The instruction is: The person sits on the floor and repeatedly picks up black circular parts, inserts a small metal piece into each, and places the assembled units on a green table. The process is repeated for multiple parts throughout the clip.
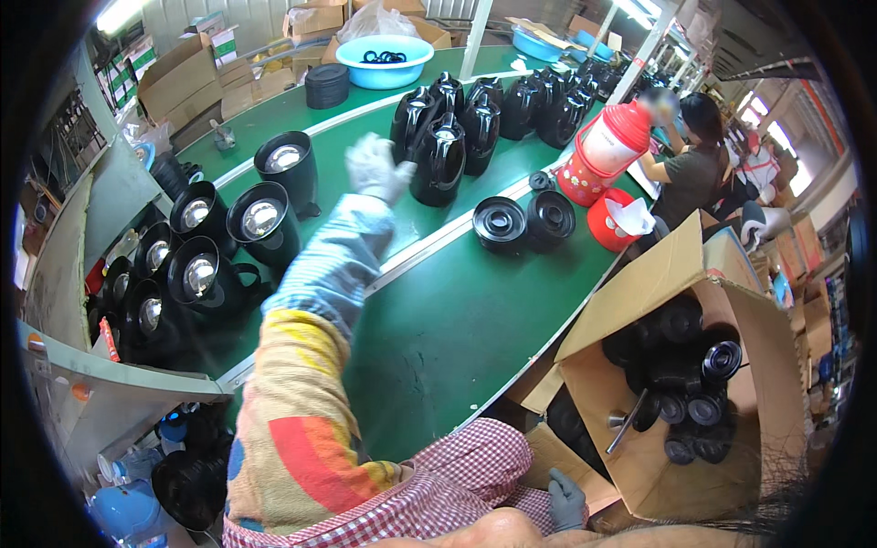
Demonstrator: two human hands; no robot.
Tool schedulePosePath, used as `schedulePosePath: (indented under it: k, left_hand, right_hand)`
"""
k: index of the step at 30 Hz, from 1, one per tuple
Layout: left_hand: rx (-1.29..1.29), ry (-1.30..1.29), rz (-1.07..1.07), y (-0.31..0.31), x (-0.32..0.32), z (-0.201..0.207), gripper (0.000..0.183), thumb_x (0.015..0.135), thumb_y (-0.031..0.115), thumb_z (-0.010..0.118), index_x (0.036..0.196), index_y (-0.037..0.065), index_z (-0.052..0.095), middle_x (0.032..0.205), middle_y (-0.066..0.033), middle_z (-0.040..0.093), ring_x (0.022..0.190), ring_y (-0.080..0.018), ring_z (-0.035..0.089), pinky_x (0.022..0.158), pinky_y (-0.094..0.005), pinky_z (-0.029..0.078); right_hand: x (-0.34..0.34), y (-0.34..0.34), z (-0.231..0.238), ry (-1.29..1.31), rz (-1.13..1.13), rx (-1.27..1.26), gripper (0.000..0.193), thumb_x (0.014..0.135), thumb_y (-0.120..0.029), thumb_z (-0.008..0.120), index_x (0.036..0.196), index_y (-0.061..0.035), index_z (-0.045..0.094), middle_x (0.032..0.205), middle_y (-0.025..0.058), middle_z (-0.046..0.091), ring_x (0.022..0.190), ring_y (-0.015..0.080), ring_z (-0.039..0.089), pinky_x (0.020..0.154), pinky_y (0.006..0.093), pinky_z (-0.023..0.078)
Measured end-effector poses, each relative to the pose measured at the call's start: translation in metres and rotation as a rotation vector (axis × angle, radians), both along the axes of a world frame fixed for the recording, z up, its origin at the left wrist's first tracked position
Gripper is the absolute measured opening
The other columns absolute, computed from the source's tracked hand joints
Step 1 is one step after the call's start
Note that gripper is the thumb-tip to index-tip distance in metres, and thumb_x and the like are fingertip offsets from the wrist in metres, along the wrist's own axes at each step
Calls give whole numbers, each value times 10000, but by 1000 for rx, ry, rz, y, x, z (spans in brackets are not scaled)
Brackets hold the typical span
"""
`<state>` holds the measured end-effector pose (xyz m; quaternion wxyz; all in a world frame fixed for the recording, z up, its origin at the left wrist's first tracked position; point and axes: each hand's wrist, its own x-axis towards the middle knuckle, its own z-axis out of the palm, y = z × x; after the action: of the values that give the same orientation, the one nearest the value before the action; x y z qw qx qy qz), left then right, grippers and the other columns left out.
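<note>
My left hand (379, 169), in a pale work glove, reaches out over the green conveyor table with its fingers apart and nothing in them. Right beside it stand several glossy black jugs (438, 160). Closer to me on the left are several black jug bodies (262, 219), their round silver middles showing through the open tops. Low down by my lap, my right hand (566, 500) wears a grey glove; its fingers look loosely extended, and no object shows in it. Two round black lids (500, 222) lie on the table to the right of my left hand.
A cardboard box (776, 365) with several black lids is at my right. Past the lids stand a red and white flask (605, 151) and a red tub (614, 221). At the back, a blue basin (384, 73) holds black rings. Another person (690, 155) works at far right.
</note>
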<state>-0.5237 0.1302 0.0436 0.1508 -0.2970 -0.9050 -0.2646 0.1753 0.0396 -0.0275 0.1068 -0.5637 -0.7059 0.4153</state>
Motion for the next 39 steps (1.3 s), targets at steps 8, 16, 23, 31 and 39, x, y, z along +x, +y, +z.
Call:
schedulePosePath:
  k: [8,16,23,31,39]
  left_hand:
    - [-671,53,414,-102,-76,38,427,924,231,594,1332,124,656,1450,-155,493,1422,-349,358,1194,-535,175]
    - [-444,224,89,-78,-63,56,480,837,82,630,1310,166,641,1413,-90,541,1330,-297,494,1085,-464,401]
    - [18,404,-853,-115,156,142,414,670,85,812,1050,38,654,1388,-180,540,1283,-409,516,1046,-491,447]
    - [-36,254,-1715,-156,383,95,228,750,160,753,886,8,651,1417,-187,526,1346,-407,470,1067,-524,428]
    - [-277,-376,-2281,-161,482,15,253,688,-41,774,909,22,668,1537,-212,379,1408,-423,399,1092,-487,451]
  right_hand:
    - [9,-8,-22,113,-16,26,325,925,-155,671,1199,18,702,1183,177,715,1093,271,677,959,349,528]
    - [17,-30,23,120,-50,153,315,930,-167,680,1187,12,710,1177,197,719,1083,287,691,965,361,528]
    - [29,-29,42,242,-5,294,324,936,-145,671,1225,0,695,1209,199,704,1125,303,672,1004,370,509]
    - [16,-26,142,362,225,710,525,909,-153,693,1395,-1,566,1465,224,528,1390,347,483,1160,407,366]
    - [69,-86,61,472,105,206,473,1091,-309,464,1482,-43,477,1417,134,591,1334,225,525,1126,335,393]
